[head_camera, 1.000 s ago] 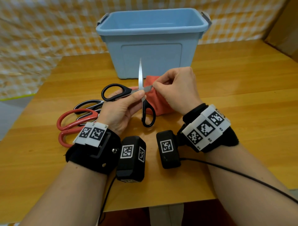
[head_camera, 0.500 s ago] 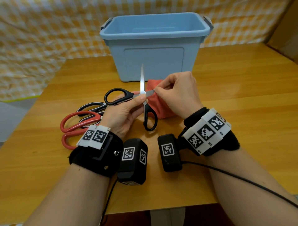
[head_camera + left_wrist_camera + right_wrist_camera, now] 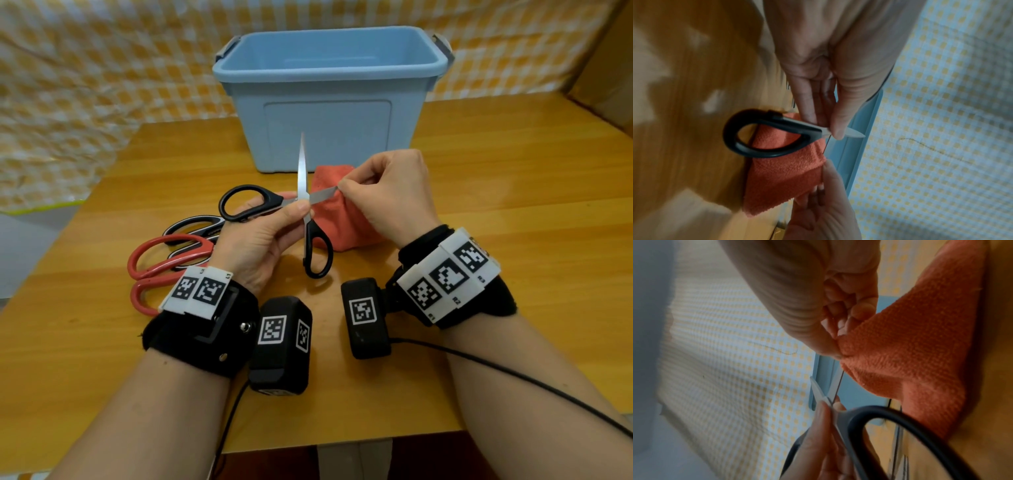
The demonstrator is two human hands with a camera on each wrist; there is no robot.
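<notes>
- Red-handled scissors [image 3: 161, 260] lie on the table at the frame's left.
- Centre-left, the left hand [image 3: 253, 243] pinches the black scissors [image 3: 302, 185] at the pivot, held above the table.
- Blades spread wide: one long axis points straight up the frame, the other runs rightward.
- Right of centre, the right hand [image 3: 387, 195] pinches the orange cloth [image 3: 346, 226] round that blade's tip. This looks like wiping; next, draw the cloth along the flat, off the edge.
</notes>
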